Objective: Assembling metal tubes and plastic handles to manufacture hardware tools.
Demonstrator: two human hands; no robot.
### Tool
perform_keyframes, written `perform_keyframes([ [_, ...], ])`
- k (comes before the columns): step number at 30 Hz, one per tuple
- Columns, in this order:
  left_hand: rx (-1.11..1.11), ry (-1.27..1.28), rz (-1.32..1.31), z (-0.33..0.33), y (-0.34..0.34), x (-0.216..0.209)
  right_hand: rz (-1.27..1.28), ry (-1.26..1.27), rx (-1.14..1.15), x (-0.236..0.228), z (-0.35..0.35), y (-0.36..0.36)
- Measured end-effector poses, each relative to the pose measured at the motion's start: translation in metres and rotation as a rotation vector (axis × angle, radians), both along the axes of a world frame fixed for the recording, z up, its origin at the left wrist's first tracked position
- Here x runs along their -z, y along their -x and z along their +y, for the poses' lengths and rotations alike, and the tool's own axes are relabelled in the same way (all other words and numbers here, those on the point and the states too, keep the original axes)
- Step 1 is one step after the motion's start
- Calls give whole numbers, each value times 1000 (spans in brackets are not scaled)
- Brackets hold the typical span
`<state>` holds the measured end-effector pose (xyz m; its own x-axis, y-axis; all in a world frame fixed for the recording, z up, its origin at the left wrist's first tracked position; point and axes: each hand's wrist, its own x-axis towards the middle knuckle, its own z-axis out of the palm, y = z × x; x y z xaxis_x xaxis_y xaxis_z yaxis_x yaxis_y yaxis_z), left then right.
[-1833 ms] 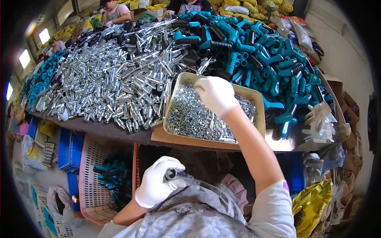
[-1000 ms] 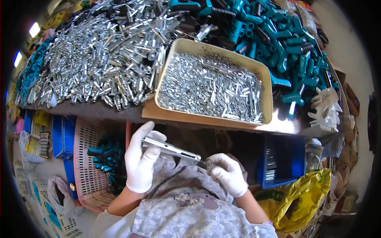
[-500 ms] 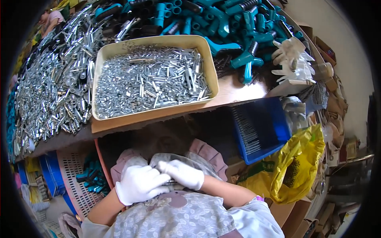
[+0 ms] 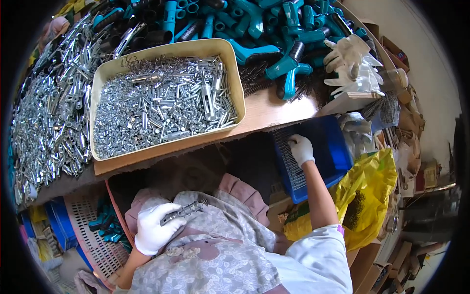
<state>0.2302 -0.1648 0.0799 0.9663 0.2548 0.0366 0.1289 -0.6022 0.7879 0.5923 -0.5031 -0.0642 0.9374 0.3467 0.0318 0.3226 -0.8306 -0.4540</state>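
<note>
My left hand (image 4: 155, 228), in a white glove, is closed in front of my apron around dark coil springs (image 4: 188, 209), whose ends stick out past the fingers to the right. Whether rods run through the coils is too fine to tell. My right hand (image 4: 300, 148), also gloved, reaches into a blue bin (image 4: 329, 164) at the table's front edge. Its fingers are curled against a row of thin metal pieces (image 4: 292, 169) stacked along the bin's left side. What those fingers pinch, if anything, is hidden.
A cream tray (image 4: 240, 93) of small metal parts sits on the table. Shiny metal pieces (image 4: 54, 122) heap to its left, teal plastic handles (image 4: 254, 19) behind. White gloves (image 4: 355, 63) lie at the right. A yellow bag (image 4: 374, 181) and pink basket (image 4: 90, 230) flank me.
My hands, together over my lap before, are now apart. The right has moved out to the blue bin. The springs in the left are now plainly visible. The view has shifted slightly.
</note>
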Motion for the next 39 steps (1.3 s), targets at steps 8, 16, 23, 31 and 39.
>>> perform_keyframes([
  [8,20,-13,-56,-15,-13,-7,-531,262,-180,119,26,-87],
  [16,59,-24,-54,-16,-24,-5,-457,92,-157,90,68,-89],
  [23,-14,150,-18,-9,-29,-3,-404,251,-157,46,1,-65],
  [31,-55,351,122,-12,-22,11,905,-1605,192,-91,77,161],
  [39,-301,323,-213,12,12,-19,1613,-1524,-220,-126,177,245],
])
